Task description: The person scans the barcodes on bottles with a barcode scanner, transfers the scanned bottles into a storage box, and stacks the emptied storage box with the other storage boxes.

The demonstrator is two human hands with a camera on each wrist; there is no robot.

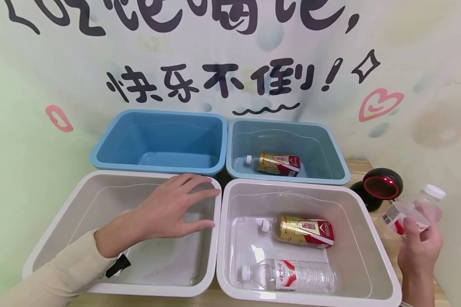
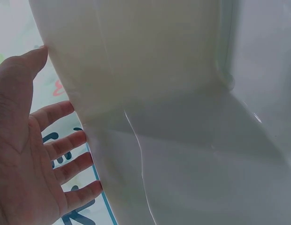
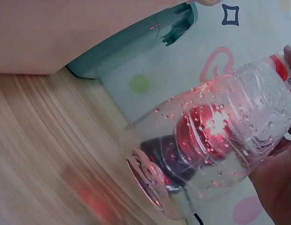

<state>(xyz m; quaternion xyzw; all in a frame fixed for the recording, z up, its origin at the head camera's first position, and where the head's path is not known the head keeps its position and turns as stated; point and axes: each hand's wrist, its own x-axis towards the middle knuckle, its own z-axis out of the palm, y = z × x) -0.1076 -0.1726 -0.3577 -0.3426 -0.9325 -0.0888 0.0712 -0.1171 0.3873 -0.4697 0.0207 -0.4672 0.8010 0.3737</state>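
Note:
My right hand grips a clear plastic bottle with a white cap and a red-and-white label, fingers round its upper part. Water drops cling to its inside. The bottle's base points down toward a black barcode scanner, whose red light shines through the plastic. Over the front left white bin, my left hand has its fingers spread, with the tips at the bin's right rim. In the left wrist view, that hand's fingers lie along the bin's edge, holding nothing.
The front right white bin contains a gold-and-red labelled bottle and a clear water bottle. Behind it, a blue-green bin contains another gold-and-red bottle. A blue bin stands back left, against a printed wall cloth.

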